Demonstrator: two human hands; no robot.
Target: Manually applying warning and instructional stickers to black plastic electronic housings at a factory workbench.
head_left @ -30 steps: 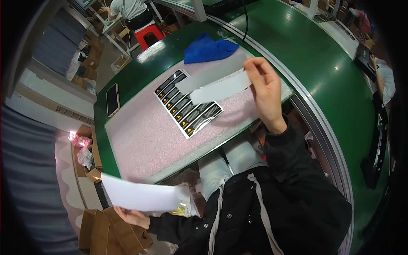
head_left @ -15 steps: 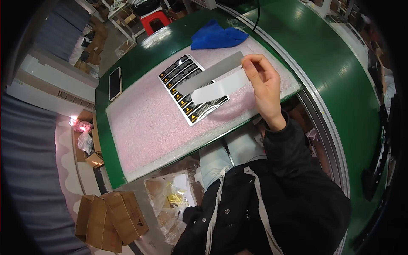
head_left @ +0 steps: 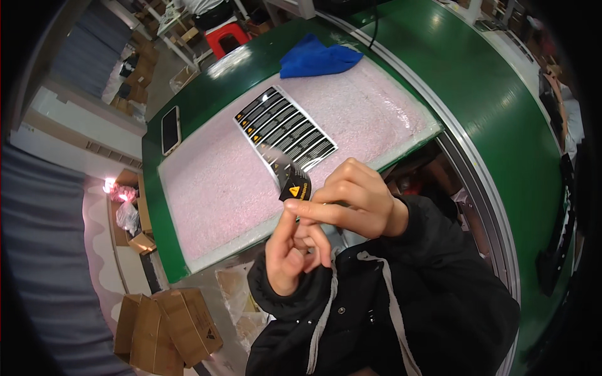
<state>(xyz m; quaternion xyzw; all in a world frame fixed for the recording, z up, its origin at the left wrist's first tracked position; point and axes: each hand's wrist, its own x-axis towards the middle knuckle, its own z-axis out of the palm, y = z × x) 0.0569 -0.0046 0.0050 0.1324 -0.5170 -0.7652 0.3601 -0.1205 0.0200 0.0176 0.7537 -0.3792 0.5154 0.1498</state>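
A black sticker strip (head_left: pixel 295 187) with a yellow warning triangle curls up over the near part of the pink padded mat. My right hand (head_left: pixel 360 200) has its fingers closed on the strip's near end. From below, my left hand (head_left: pixel 293 254) reaches up, its fingertips pinched against the same end and meeting the right fingertips. Its other fingers are bent. Beyond the hands lies a sheet of black stickers (head_left: pixel 285 125) with several yellow triangles; the raised strip covers its near corner.
The pink bubble-wrap mat (head_left: pixel 207 182) covers much of the green table (head_left: pixel 169 244). A blue cloth (head_left: pixel 320 56) lies at its far edge, and a phone (head_left: pixel 170 130) lies at the left. A metal rail (head_left: pixel 433 103) runs along the right. Cardboard boxes (head_left: pixel 166 329) stand lower left.
My right hand has come down and left, toward me, from above the sticker sheet. The pale strips it held give way to a printed black face. My left hand has come into view and joined it.
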